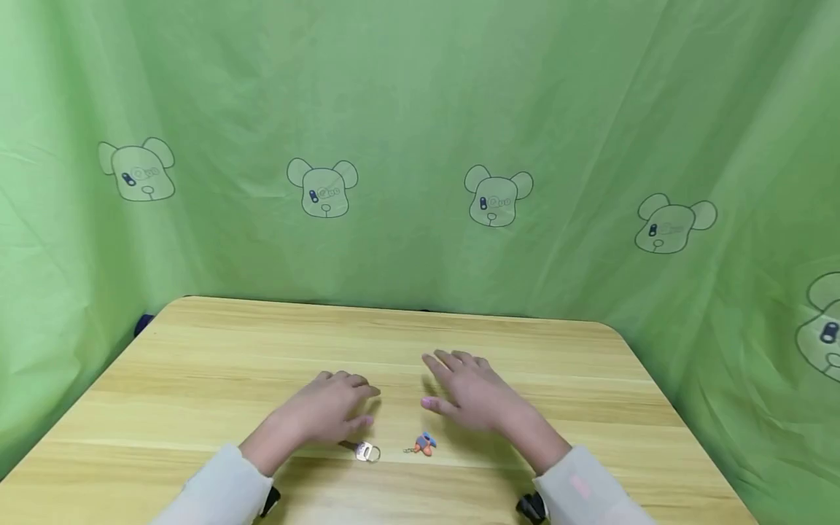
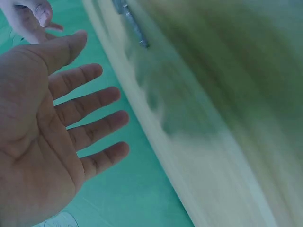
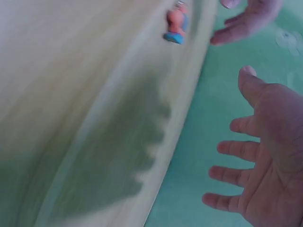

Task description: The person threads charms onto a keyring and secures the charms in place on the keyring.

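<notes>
Head view: both hands hover over the wooden table (image 1: 197, 350), palms down, holding nothing.

L hand (image 1: 331, 415) sits lower centre of the frame, fingers loosely spread and slightly bent. The key w/ ring (image 1: 364, 450) lies just below and right of it in the frame, i.e. toward the person from the fingertips, close to the thumb side. Key's long axis runs roughly left-right across the frame, ring end to the right; the blade end is partly hidden under the hand, so exact contact can't be told, but it looks apart.

R hand (image 1: 469, 390) is right of centre, fingers straight and fanned. The small orange-and-blue charm (image 1: 424, 443) w/ a short chain lies below its thumb in the frame, near but not touching.

Judgement: key is nearer the L hand, charm nearer the R; both things sit between the two wrists, below the fingertips in the frame.

L wrist view: palm open, fingers spread (image 2: 90, 123), nothing in it; blurred. R wrist view: same, fingers (image 3: 236, 156) spread, charm (image 3: 176, 22) at the top of the frame, well off the palm.

Green printed cloth (image 1: 420, 146) behind.
</notes>
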Tool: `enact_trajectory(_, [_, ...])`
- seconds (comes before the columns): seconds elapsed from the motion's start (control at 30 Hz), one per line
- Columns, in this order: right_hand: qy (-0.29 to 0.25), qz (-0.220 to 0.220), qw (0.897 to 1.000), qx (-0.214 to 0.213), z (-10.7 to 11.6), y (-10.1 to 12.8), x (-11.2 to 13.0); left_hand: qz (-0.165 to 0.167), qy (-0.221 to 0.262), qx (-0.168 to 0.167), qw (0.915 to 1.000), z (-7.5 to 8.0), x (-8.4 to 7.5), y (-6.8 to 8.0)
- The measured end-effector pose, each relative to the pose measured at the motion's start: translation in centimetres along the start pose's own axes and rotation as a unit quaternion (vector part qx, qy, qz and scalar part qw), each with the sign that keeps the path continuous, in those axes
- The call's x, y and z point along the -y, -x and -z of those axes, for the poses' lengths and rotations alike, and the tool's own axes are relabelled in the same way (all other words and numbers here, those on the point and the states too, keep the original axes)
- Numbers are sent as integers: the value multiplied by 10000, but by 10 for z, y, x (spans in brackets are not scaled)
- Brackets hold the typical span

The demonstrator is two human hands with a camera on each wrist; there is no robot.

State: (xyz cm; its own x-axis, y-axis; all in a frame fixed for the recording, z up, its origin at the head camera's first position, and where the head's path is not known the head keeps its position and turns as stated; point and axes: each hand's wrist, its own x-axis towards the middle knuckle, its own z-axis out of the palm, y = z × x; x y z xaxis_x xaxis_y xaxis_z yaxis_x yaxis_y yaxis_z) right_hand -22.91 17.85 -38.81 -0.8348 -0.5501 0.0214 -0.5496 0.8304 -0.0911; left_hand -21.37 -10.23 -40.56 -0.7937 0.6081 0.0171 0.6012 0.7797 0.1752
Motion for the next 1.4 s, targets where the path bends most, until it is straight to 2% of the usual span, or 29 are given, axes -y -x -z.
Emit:
enact_trajectory(0.17, [225, 381, 9987, 268, -5, 5, 6, -273, -9, 114, 9996, -6, -2, 5])
enact_trajectory(0.4, [589, 960, 9931, 317, -13, 12, 14, -695, 80, 142, 9975, -11, -4, 14])
enact_trajectory(0.53, [616, 1385, 9883, 164, -20, 14, 18, -858, 194, -1, 9961, -15, -2, 18])
enact_trajectory(0.7, [406, 1823, 9824, -51, -28, 19, 22, -1163, 271, -296, 9924, -20, 2, 24])
enact_trajectory(0.87, [143, 2022, 9791, -150, -36, 24, 24, -1535, 360, -556, 9859, -24, 6, 30])
enact_trajectory(1.0, [76, 2135, 9765, -290, -41, 25, 26, -1749, 459, -630, 9815, -27, 7, 31])
enact_trajectory(1.3, [-253, 2030, 9785, -250, -40, 19, 27, -2224, 354, -997, 9692, -33, 6, 26])
enact_trajectory(1.4, [-175, 2070, 9778, -283, -40, 17, 27, -2345, 284, -1065, 9659, -34, 4, 24])
